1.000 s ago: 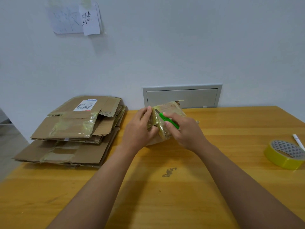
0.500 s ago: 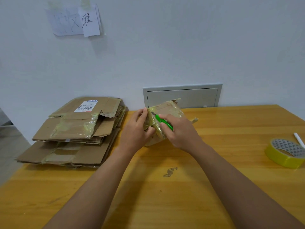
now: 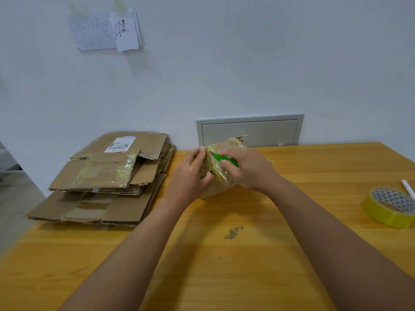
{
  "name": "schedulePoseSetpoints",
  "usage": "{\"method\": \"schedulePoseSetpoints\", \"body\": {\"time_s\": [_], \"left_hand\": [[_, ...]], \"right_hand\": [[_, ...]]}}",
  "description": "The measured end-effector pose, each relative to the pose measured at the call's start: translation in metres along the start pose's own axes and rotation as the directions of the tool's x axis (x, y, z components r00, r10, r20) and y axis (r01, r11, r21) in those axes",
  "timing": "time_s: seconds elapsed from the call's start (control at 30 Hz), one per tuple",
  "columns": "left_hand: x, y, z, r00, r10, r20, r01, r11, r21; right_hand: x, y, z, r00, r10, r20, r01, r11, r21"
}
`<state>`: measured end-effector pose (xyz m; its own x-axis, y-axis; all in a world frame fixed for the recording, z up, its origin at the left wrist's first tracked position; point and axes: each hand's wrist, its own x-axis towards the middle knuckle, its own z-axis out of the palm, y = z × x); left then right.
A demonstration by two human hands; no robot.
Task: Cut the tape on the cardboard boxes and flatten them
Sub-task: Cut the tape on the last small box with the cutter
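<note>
Our right hand (image 3: 249, 171) grips the green cutter (image 3: 224, 158), its long axis slanting up-left across the taped box (image 3: 221, 176). Our left hand (image 3: 190, 176) pinches the box's edge. The label print is unreadable.

I log: table (image 3: 247, 277), glossy varnished wood. Small box (image 3: 226, 176), brown cardboard under shiny, wrinkled clear tape. Cutter (image 3: 225, 159), smooth green plastic. Flattened stack (image 3: 107, 182), matt corrugated cardboard, glossy tape patches. Tape roll (image 3: 389, 209), glossy yellow.

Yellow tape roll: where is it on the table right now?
In the head view the yellow tape roll lies flat at the table's right edge, just in front of a white pen, apart from both hands.
</note>
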<state>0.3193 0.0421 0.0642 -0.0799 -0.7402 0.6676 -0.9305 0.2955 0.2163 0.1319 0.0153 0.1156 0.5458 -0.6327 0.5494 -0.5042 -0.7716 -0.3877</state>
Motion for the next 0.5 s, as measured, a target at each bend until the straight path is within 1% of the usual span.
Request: {"method": "schedulePoseSetpoints", "body": {"time_s": [0.13, 0.27, 0.4, 0.5], "left_hand": [[-0.003, 0.005, 0.000, 1.000, 0.002, 0.011, -0.002, 1.000, -0.019], [-0.002, 0.007, 0.002, 1.000, 0.020, 0.016, -0.020, 1.000, -0.019], [-0.003, 0.007, 0.002, 1.000, 0.023, 0.018, -0.022, 0.998, -0.053], [-0.003, 0.007, 0.005, 1.000, 0.017, 0.026, -0.016, 0.999, -0.035]], "right_hand": [[0.001, -0.003, -0.010, 0.998, 0.022, 0.063, -0.018, 0.998, -0.054], [0.004, -0.006, -0.012, 0.996, -0.031, 0.078, 0.042, 0.990, -0.135], [0.001, -0.004, -0.013, 0.994, -0.036, 0.101, 0.049, 0.991, -0.126], [0.004, -0.006, -0.014, 0.996, -0.022, 0.083, 0.032, 0.992, -0.118]]}}
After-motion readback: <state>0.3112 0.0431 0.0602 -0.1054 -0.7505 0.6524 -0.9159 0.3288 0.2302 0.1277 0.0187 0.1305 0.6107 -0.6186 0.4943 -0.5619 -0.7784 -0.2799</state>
